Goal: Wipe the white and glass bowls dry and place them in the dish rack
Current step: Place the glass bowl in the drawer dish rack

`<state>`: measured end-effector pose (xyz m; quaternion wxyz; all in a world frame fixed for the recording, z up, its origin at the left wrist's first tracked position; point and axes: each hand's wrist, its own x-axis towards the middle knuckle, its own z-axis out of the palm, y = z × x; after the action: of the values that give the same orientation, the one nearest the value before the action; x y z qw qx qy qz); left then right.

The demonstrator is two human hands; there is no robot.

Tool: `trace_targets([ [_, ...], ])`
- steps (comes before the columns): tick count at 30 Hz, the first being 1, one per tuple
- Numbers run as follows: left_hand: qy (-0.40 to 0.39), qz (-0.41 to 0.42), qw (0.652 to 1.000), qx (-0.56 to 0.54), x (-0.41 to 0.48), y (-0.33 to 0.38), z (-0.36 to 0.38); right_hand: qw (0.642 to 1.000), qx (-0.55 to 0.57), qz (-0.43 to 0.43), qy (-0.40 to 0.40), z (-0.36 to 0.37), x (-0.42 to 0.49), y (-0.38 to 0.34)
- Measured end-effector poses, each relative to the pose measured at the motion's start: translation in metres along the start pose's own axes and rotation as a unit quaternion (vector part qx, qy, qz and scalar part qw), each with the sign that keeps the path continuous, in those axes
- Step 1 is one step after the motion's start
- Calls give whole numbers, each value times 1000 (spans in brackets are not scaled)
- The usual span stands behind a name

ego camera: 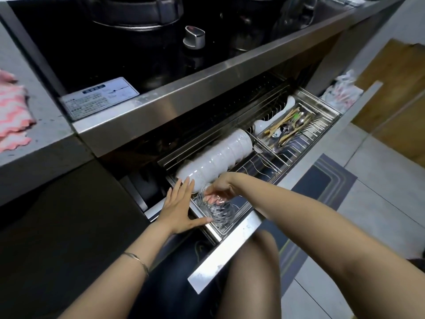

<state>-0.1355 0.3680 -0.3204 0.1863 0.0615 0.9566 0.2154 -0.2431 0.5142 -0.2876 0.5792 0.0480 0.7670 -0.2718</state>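
A left forearm with a thin bracelet (137, 260) and a bare right forearm reach out over the person's knees toward an open pull-out dish rack (290, 161) under the stove.

The left hand (179, 208) is flat, its fingers straight and spread. The fingertips lie at the near end of the white bowls (216, 157), and the thumb stretches sideways until its tip meets the lower side of the glass bowl (217, 209). It holds nothing.

The right hand (219, 187) comes down from above and grips the glass bowl at its upper edge, fingers curled (they show pink through the patterned glass). The bowl sits in the rack's near left corner, just behind the steel drawer front (230, 246) and just in front of the white bowls. It looks tipped up on its side rather than flat, though which way its mouth faces I cannot tell.

The white bowls stand on edge, nested in one long row along the rack's back rail. The row's long axis runs from near left to far right and ends beside a cutlery tray (290, 128) of chopsticks and spoons.

A pink and white cloth (12, 116) lies on the counter at left.
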Motion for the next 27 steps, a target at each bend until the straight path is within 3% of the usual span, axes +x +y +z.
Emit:
trace_targets([
  [12, -8, -4, 1000, 1, -2, 3, -3, 1000, -1, 18, 20, 1, 8, 5],
  [20, -10, -7, 1000, 3, -1, 4, -2, 999, 32, 15, -20, 3, 11, 8],
  [27, -10, -13, 1000, 11, -3, 5, -2, 1000, -26, 7, 7, 4, 3, 7],
])
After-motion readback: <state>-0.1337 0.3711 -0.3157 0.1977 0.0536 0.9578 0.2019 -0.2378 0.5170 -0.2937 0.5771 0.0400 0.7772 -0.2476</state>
